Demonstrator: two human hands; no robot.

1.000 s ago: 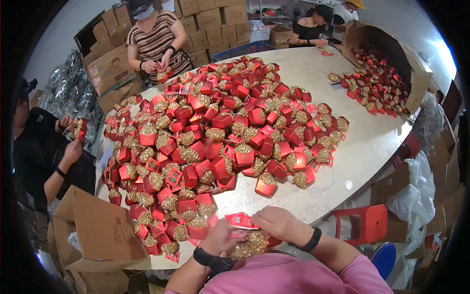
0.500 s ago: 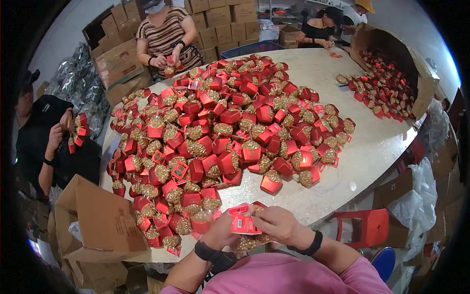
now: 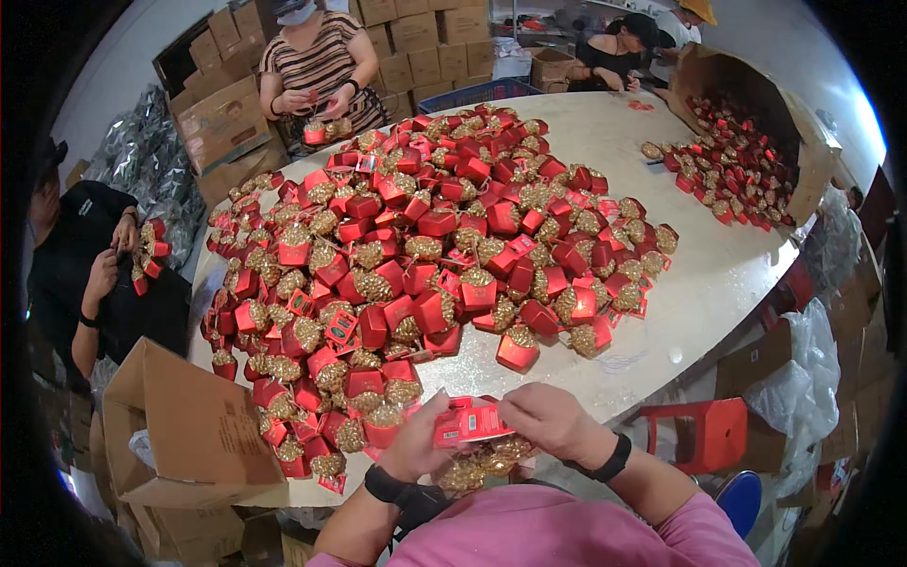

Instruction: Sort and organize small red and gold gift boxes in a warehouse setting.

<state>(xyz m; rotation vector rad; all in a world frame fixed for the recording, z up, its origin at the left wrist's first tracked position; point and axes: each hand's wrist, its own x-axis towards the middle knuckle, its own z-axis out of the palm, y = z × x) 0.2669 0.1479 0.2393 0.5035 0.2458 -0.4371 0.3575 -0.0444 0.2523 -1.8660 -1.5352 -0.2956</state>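
Below the near edge of the pale, glitter-flecked table point(image 3: 699, 274), knobbly gold ornaments point(image 3: 485, 463) hang under a flat red printed card point(image 3: 470, 423), their lower parts hidden by the pink shirt point(image 3: 557, 529). The left hand point(image 3: 420, 444) curls around the card's left end, its fingertips mostly hidden. The right hand point(image 3: 550, 422) pinches the other end, thumb and fingers nearly together. Mid-table lies a heap of red faceted, gold-topped ornaments point(image 3: 425, 274), many half buried. Past the table's far edge, a person in a striped top point(image 3: 321, 64) is cut off above.
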